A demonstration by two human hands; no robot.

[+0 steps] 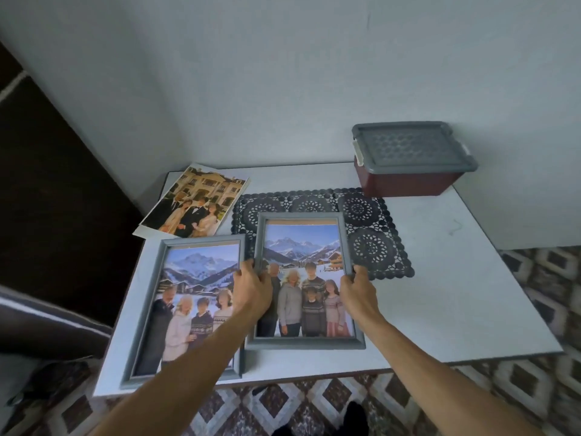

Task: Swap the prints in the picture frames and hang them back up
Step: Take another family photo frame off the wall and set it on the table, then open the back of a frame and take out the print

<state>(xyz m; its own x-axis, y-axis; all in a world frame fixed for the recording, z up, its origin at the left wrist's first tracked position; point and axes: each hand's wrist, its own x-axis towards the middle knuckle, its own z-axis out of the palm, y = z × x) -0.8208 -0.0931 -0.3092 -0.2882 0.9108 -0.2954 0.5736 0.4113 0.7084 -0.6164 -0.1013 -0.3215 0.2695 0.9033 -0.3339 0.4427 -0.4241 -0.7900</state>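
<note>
My left hand (253, 289) and right hand (358, 289) gripped the right frame (309, 262) by its sides. It and the left frame (188, 297) held prints, a loose print (191, 202) lay nearby; hanging remained.

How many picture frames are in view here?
2. The left frame lies front-left on the table; the right frame, gripped by the left hand and right hand, overlaps the black mat. No others visible.

Both hands (253, 289) (358, 291) grip right frame (305, 341) sides — left frame (141, 309) beside, loose print (195, 202) behind.
</note>
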